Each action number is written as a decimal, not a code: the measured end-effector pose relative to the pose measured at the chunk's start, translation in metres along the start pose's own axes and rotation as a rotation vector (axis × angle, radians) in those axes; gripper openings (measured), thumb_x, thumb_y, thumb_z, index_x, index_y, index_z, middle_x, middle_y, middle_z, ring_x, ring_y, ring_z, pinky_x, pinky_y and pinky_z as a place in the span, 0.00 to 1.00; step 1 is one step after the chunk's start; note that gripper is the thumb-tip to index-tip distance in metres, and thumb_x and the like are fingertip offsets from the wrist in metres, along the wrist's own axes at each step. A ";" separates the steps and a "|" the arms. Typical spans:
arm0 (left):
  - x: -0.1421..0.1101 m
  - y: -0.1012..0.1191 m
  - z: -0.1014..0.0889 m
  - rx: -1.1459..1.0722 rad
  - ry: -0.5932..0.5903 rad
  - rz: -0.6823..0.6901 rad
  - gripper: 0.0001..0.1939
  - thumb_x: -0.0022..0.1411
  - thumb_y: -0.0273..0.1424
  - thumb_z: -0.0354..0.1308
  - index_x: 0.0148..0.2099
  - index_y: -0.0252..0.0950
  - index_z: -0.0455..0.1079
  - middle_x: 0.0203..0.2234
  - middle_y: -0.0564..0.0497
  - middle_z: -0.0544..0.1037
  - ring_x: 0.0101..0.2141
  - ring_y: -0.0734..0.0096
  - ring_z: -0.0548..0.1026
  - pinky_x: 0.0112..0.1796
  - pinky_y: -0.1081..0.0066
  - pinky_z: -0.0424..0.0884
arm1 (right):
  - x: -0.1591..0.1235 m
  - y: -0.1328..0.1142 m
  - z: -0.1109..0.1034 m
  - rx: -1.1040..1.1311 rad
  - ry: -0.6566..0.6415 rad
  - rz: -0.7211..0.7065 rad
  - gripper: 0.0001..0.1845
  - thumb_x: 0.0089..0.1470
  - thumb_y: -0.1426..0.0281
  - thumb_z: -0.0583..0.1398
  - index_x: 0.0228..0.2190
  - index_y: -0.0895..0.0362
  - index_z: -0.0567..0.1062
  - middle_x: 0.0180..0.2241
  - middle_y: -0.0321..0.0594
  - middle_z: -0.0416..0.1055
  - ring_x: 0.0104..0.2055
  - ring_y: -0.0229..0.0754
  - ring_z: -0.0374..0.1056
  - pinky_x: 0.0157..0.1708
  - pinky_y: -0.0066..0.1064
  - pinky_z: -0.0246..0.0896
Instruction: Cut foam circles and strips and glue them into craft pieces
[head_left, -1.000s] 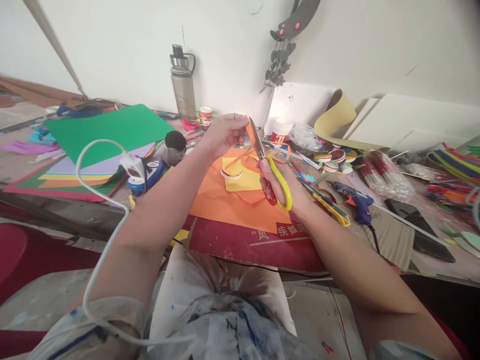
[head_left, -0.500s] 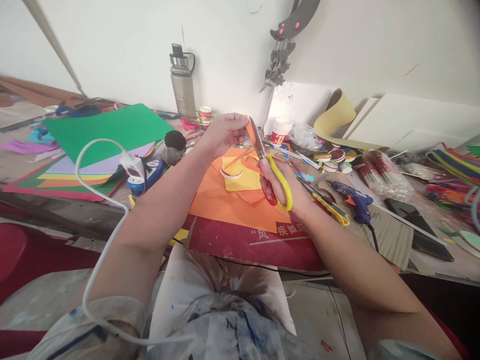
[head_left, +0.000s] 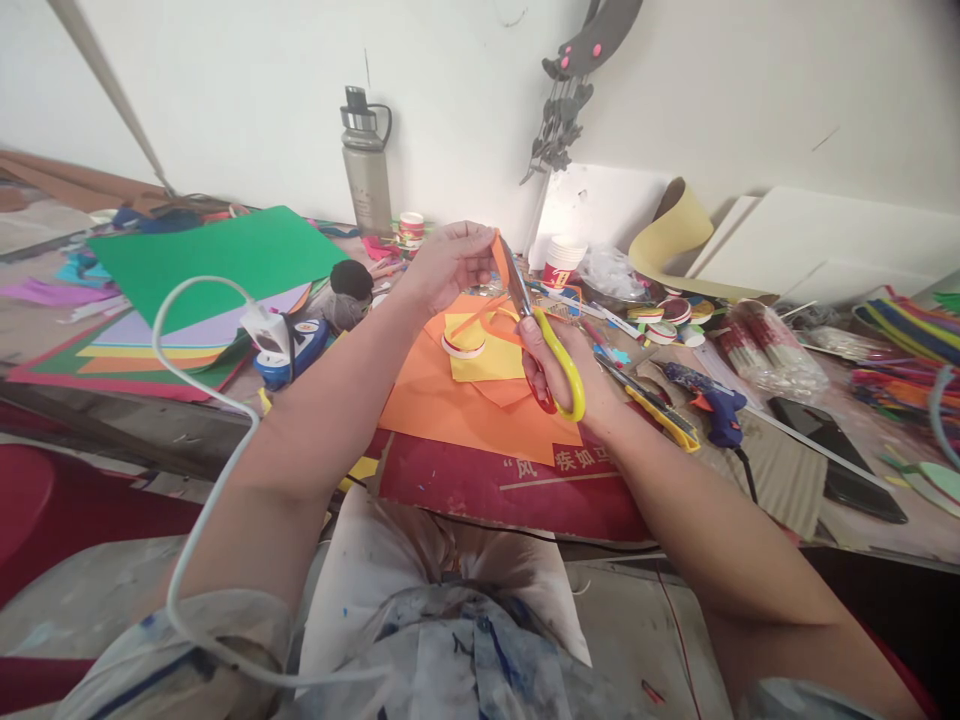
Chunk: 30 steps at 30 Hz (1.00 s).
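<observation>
Between thumb and fingers, my left hand [head_left: 454,262] pinches a small piece of orange paper [head_left: 499,258], held up above the table. My right hand [head_left: 562,365] is closed around the scissors [head_left: 561,368], which have a yellow and a red handle. Their blades point up and away, lying against the orange piece. Below my hands an orange sheet [head_left: 442,400] rests on a dark red board [head_left: 450,490]. On that sheet lie a yellow paper piece [head_left: 487,365], a white ring-shaped piece with a red edge [head_left: 463,346] and some orange offcuts.
To the right lie a yellow utility knife [head_left: 660,415], a blue glue gun [head_left: 712,400] and a black phone [head_left: 832,460]. Coloured sheets [head_left: 217,260] and a blue plug block [head_left: 292,355] are at left. A water bottle [head_left: 367,170] stands by the wall. A white cable [head_left: 202,510] crosses my left arm.
My left hand has risen very slightly, and the orange piece looks a little narrower against the blades. Otherwise the scene is almost the same.
</observation>
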<state>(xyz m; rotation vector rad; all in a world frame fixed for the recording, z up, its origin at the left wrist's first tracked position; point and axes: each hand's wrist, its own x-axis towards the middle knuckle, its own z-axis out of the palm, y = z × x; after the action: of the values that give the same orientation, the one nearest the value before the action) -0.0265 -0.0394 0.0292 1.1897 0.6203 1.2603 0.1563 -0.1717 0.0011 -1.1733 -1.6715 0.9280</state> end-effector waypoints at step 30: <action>-0.006 0.004 0.007 0.024 -0.081 -0.021 0.12 0.69 0.30 0.70 0.34 0.32 0.73 0.28 0.51 0.81 0.28 0.78 0.79 0.31 0.77 0.73 | 0.000 0.004 0.002 0.046 0.006 -0.012 0.40 0.58 0.26 0.56 0.37 0.52 0.69 0.16 0.25 0.63 0.11 0.33 0.57 0.11 0.26 0.53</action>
<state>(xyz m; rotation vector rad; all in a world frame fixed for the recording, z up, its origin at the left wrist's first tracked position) -0.0236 -0.0480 0.0334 1.2447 0.5878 1.1842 0.1561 -0.1711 -0.0029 -1.1330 -1.6430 0.9494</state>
